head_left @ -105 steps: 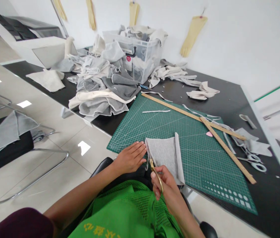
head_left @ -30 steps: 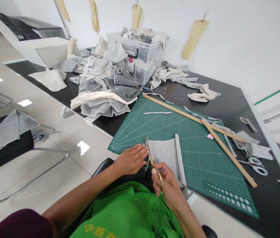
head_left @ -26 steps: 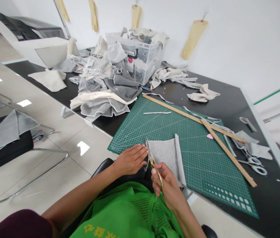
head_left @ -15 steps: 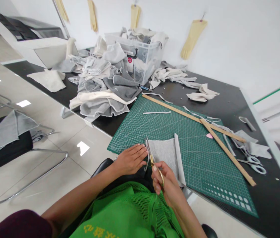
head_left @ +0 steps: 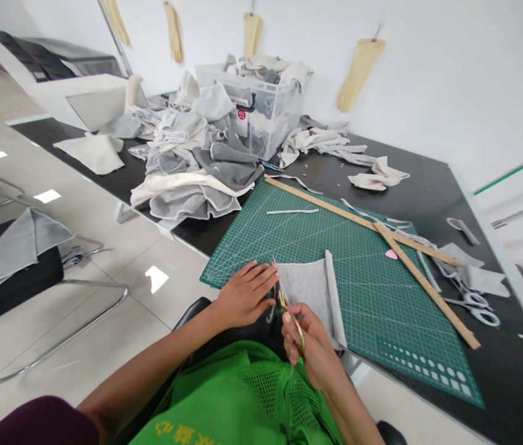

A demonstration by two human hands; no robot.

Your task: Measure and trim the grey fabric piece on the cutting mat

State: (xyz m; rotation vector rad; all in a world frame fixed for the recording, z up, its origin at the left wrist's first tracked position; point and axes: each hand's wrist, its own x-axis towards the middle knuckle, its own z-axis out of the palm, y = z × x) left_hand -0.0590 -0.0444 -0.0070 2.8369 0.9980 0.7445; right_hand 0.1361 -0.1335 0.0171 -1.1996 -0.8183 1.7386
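Observation:
A small grey fabric piece [head_left: 310,290] lies at the near edge of the green cutting mat [head_left: 335,247]. My right hand [head_left: 310,346] is closed on gold-handled scissors [head_left: 287,306], whose blades run along the fabric's left edge. My left hand [head_left: 245,296] rests just left of the blades, fingers stretched toward the cut strip of fabric. Whether those fingertips pinch the strip is hard to see.
Two wooden rulers [head_left: 384,238] cross the mat's far side. A heap of grey and cream cloth [head_left: 196,167] and a clear plastic bin [head_left: 261,105] stand at the back left. Silver scissors [head_left: 477,306] and scraps lie at right. A chair [head_left: 15,266] stands left.
The scissors have worked further up the fabric's left edge. My left hand has shifted slightly forward beside the blades.

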